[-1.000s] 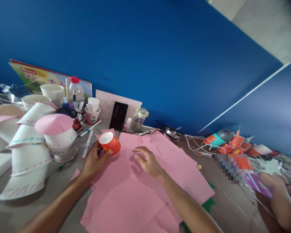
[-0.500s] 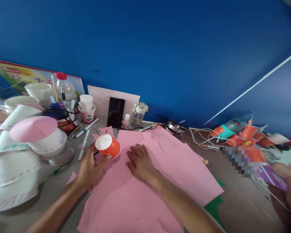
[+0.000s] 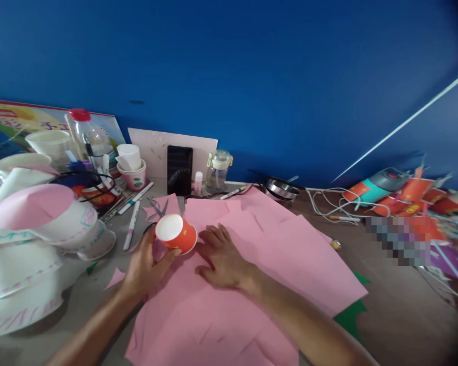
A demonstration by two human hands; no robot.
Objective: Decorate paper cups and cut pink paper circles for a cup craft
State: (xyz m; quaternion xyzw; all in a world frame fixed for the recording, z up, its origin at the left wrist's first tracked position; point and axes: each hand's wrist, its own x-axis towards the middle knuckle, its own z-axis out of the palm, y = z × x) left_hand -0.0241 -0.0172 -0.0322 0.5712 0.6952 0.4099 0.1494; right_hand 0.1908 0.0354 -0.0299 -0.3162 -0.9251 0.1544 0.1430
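Note:
In my left hand [image 3: 147, 267] is a red paper cup [image 3: 182, 237] with a white inside, lying on its side and tilted. Its open mouth points to the upper left, and my fingers close around it. Just right of the cup's base, my right hand [image 3: 223, 259] rests on the pink paper sheets [image 3: 301, 264] with its fingers stretched out. It holds nothing. Scissors [image 3: 160, 209] lie behind the cup on a pink paper scrap [image 3: 172, 202], their handles partly hidden.
Decorated white paper cups [image 3: 30, 264] crowd the left side. Markers [image 3: 132, 226], a red-capped bottle [image 3: 86, 134], a black phone [image 3: 179, 170] and a glass jar [image 3: 218, 173] stand behind. White cables [image 3: 320, 206] and a turquoise bottle [image 3: 377, 188] lie at the right.
My right hand's fingertips have come closer to the cup's base. The cup stays in my left hand, a little further right in view. The camera view has shifted slightly.

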